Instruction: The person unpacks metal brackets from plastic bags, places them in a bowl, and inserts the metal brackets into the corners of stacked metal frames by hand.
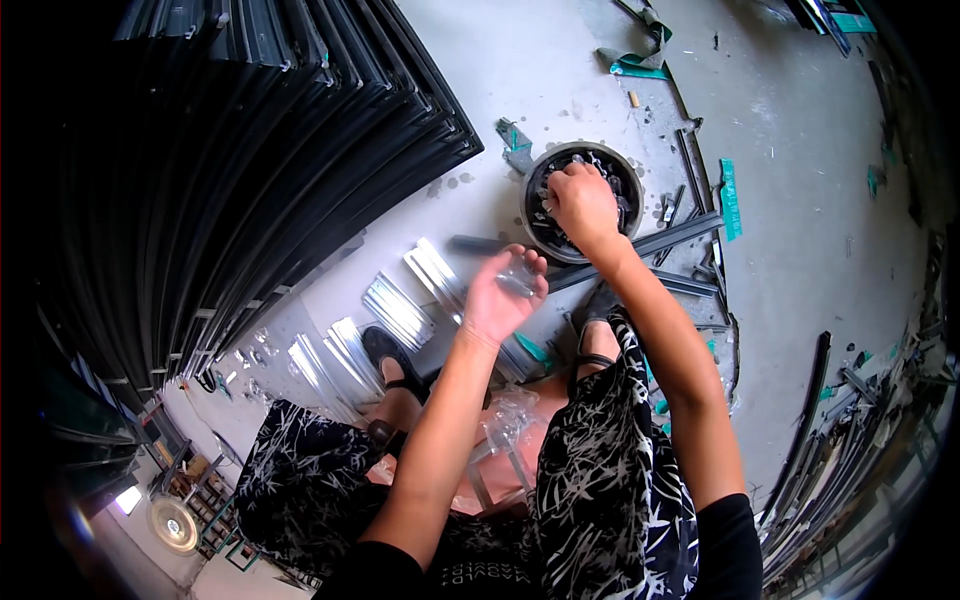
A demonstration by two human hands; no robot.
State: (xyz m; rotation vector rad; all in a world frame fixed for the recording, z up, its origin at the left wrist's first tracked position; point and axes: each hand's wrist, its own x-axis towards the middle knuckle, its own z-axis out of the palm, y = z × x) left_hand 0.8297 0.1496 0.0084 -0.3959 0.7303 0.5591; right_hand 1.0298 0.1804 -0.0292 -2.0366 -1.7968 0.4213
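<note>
My left hand (505, 297) is palm up with its fingers curled round something small and clear, seemingly plastic (517, 278); its exact kind does not show. My right hand (582, 205) reaches down into a round dark bowl (533, 222) on the floor. Its fingers are bent and pressed together over the small black and pale pieces (628, 200) inside. Whatever the right fingertips grip is hidden. Just beyond my left hand, a long dark metal profile (650, 243) lies against the near side of the bowl.
Tall stacked black frames (400, 130) fill the left. Shiny metal strips (398, 312) lie near my left foot (388, 352). Clear plastic film (508, 425) lies between my legs. Green tape scraps (729, 200) are on the floor, with a heap of profiles (850, 450) at far right.
</note>
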